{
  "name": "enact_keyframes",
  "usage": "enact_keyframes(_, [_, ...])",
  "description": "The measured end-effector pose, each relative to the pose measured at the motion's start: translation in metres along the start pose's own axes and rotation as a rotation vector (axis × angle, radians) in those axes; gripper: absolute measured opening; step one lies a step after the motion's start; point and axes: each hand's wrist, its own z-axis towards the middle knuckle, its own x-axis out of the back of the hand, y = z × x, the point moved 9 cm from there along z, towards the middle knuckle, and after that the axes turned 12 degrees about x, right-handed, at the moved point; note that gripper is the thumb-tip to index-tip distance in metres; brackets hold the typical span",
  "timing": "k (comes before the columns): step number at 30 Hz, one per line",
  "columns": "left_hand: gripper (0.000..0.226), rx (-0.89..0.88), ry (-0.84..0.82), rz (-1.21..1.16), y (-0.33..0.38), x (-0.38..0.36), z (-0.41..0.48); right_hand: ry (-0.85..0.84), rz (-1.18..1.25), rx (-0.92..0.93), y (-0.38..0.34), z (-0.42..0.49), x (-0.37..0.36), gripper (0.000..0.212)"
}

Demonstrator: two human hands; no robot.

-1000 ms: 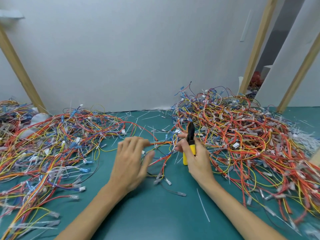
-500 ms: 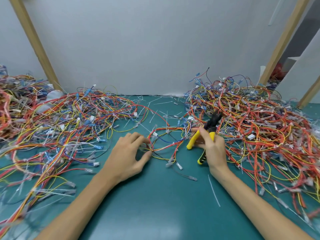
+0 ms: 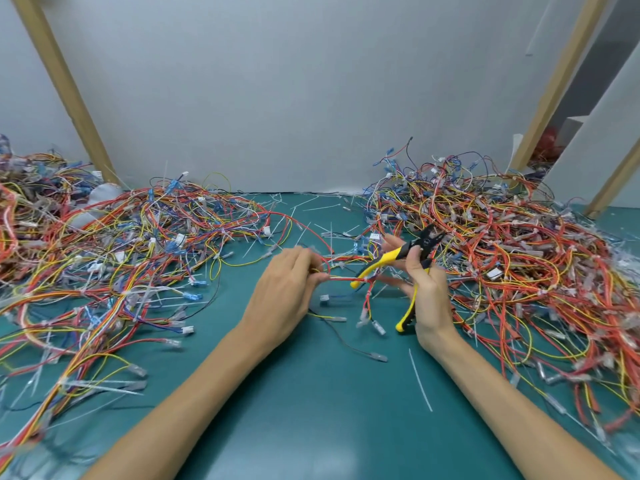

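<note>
- We are pinching the red wire bundle [image 3: 346, 278] between the curled fingers [image 3: 320, 277] of our left hand [image 3: 287, 296], just left of the frame's centre.
- We are wrapping the fingers [image 3: 415, 263] of our right hand [image 3: 429, 299] round the yellow-handled cutters [image 3: 393, 256]. The handles are standing spread, and the black head is pointing to the upper right, away from the bundle.
- The bundle is running left to right between both hands, over the tabletop [image 3: 311, 410]. Its white tie [image 3: 367, 279] is sitting to the lower left of the cutter head, nearer the right hand, so we are judging that the head needs swinging down and leftward.
- We are counting two hands, one cutter, one held bundle and two big piles of wire, the left heap [image 3: 121, 258] and the right heap [image 3: 519, 265]. There is also one loose white strip [image 3: 420, 381] at the lower right.
</note>
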Motion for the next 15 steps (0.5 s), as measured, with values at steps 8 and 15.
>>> enact_keyframes(8, [0.032,0.096,-0.007,0.061,-0.024,-0.01,0.002,-0.008,0.365,-0.202,0.007,0.005,-0.003,0.05])
enact_keyframes(15, [0.032,0.024,0.231,0.065,-0.006,0.018,-0.005,-0.082,0.425,-0.292,0.009,-0.005,-0.017,0.05])
